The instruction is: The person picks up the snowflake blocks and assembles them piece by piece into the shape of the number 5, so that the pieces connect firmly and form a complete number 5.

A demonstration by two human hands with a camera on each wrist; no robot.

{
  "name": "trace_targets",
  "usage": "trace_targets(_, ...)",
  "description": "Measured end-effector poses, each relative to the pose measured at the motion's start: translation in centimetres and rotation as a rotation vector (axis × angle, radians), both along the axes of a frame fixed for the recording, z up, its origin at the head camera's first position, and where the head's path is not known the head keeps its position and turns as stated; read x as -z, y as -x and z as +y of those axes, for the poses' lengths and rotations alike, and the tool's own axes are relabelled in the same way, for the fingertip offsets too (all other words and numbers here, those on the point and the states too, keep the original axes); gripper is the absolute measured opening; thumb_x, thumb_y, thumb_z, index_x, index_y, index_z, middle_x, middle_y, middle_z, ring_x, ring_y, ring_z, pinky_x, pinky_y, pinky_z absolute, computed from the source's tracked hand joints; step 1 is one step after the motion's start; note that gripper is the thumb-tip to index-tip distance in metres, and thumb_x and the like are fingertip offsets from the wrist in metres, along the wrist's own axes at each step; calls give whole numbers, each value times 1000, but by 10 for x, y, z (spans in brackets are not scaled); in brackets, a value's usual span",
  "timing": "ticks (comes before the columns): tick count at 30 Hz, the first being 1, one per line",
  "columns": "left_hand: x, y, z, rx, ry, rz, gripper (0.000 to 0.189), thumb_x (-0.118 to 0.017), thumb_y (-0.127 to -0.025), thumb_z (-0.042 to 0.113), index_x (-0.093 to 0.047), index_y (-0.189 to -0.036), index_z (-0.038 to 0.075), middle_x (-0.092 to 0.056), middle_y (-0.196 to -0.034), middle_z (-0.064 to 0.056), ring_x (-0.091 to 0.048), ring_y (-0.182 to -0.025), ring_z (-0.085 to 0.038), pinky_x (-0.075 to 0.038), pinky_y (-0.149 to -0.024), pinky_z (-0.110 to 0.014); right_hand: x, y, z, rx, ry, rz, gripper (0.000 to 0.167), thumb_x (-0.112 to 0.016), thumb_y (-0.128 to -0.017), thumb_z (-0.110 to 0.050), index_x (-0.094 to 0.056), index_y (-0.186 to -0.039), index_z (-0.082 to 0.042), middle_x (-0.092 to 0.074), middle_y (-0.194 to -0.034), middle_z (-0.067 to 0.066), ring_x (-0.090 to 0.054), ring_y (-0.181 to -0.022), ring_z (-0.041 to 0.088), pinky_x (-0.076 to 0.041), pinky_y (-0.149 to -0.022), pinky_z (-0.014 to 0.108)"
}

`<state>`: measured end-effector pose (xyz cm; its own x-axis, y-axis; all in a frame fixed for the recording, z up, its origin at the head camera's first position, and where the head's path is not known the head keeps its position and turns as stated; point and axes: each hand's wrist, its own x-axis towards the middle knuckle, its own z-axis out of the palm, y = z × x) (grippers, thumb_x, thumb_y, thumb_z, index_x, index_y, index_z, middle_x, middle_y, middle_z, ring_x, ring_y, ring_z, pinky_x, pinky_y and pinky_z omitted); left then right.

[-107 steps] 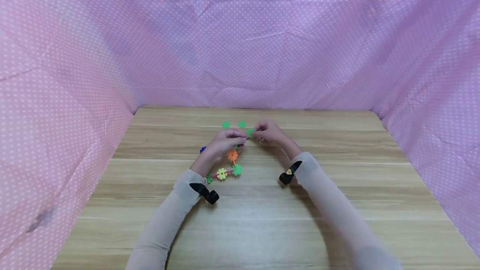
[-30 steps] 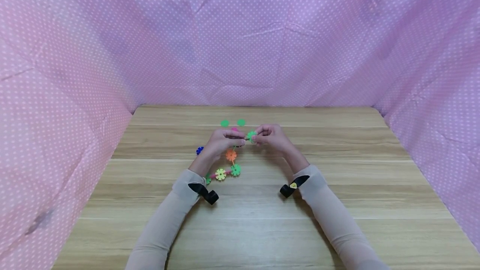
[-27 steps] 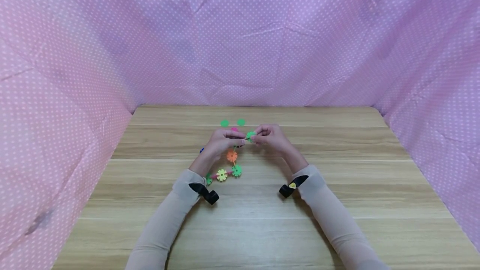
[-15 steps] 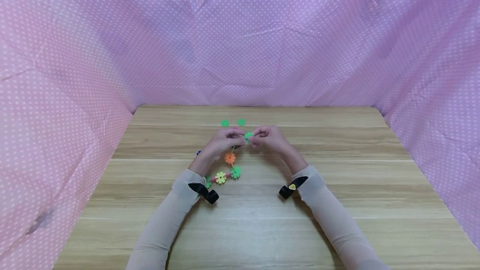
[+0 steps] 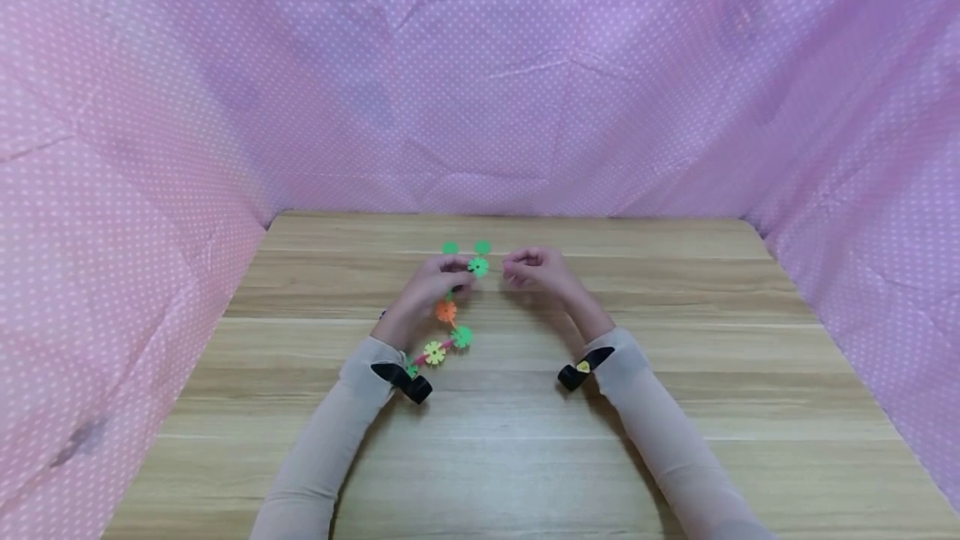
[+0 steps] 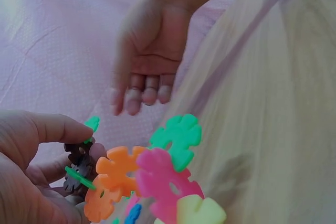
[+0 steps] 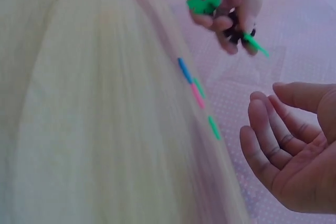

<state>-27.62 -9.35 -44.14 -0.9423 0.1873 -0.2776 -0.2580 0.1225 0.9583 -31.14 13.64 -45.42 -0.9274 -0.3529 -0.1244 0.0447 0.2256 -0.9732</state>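
Note:
My left hand (image 5: 427,286) pinches a dark brown snowflake disc (image 6: 77,153) between thumb and fingers. This disc belongs to a chain of slotted plastic snowflake discs. A green disc (image 5: 478,267) is slotted into it and sticks out past the fingertips. From the hand the chain hangs toward me, with an orange disc (image 5: 446,311), another green disc (image 5: 462,337), a yellow disc (image 5: 434,352) and a pink disc (image 6: 165,187). Part of it is hidden behind the left wrist. My right hand (image 5: 543,269) is a short way to the right, holding nothing, its fingers loosely bent.
Two loose green discs (image 5: 450,248) lie toward the back of the wooden table (image 5: 675,298). In the right wrist view a blue disc (image 7: 185,70) and a pink disc (image 7: 197,96) also lie flat there. Pink dotted cloth (image 5: 480,107) encloses the back and sides.
The right hand, which held the green disc against the dark piece, has let go. The green disc now stays on the chain, and the left hand has moved left with it.

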Motion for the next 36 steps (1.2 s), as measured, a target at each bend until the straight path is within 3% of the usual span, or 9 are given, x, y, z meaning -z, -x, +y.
trace_targets(4,-3,2,-6,-36,5,3,32,-67,-97,7,-64,-128,1,-62,-109,-5,-60,-99,-22,-53,-97,-41,5,10,-7,-72,-113,69,26,-68,-95,-5,-67,-117,8,-73,-94,13,-65,-78,14,-57,-67,23)
trace_targets(7,-5,4,-9,-51,0,4,29,-66,-98,8,-64,-126,0,-64,-108,-8,-60,-102,-25,-51,-103,-47,9,19,-16,-156,-201,124,25,-68,-95,-7,-67,-117,5,-73,-103,20,-68,-84,20,-57,-69,25)
trace_targets(12,-7,5,-11,-76,1,-6,30,-67,-98,10,-64,-126,1,-65,-110,-5,-62,-110,-29,-52,-106,-47,12,32,-33,-242,-350,228,26,-71,-94,-11,-68,-119,-5,-72,-109,16,-68,-95,22,-58,-76,26)
trace_targets(16,-9,5,-12,-82,9,-7,30,-66,-98,11,-64,-127,1,-64,-114,-5,-62,-107,-25,-52,-106,-46,13,39,-41,-297,-414,263,34,-71,-94,-11,-65,-128,-10,-68,-98,11,-61,-83,19,-55,-71,26)
trace_targets(20,-10,5,-13,-86,19,-17,31,-66,-99,13,-63,-128,2,-63,-115,-6,-61,-99,-18,-52,-106,-46,14,44,-44,-360,-447,270,40,-70,-96,-14,-61,-135,-14,-59,-82,5,-50,-70,14,-45,-63,24)
trace_targets(24,-12,4,-15,-93,11,-28,33,-65,-99,14,-61,-130,2,-61,-118,-7,-60,-100,-18,-51,-107,-46,15,48,-44,-402,-441,278,41,-70,-96,-15,-62,-136,-14,-54,-76,1,-45,-67,12,-40,-61,23)
trace_targets(36,-13,3,-21,-78,16,-10,41,-66,-98,14,-58,-136,2,-61,-123,-10,-61,-108,-26,-51,-108,-46,18,54,-43,-445,-456,315,26,-70,-97,-12,-68,-123,-7,-60,-87,4,-52,-79,15,-45,-70,24)
